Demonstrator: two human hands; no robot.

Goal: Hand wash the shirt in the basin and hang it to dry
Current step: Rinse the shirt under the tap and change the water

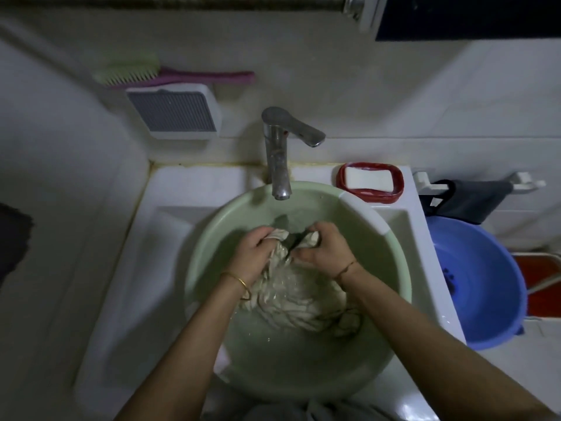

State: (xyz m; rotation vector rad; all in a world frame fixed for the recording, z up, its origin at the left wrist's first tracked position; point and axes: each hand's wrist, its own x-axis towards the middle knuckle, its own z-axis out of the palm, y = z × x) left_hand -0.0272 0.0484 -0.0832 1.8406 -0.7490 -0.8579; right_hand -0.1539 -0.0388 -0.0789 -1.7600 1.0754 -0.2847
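Note:
A wet beige shirt [291, 296] lies bunched in water inside a pale green basin [212, 229] that sits in the white sink [164, 238]. My left hand [256, 253] grips a fold of the shirt at its far end. My right hand [326, 247] grips another fold right beside it, knuckles close to the left hand. Both hands hold the cloth lifted a little over the water, below the spout. A dark trim of the shirt shows between my hands.
A chrome tap [279, 147] stands behind the basin. A red soap dish with a white bar [368, 180] rests on the sink's back right corner. A blue basin [482, 284] stands at the right, a dark cloth [470, 199] hangs above it. A brush [170, 74] and a grey box [176, 110] hang on the wall.

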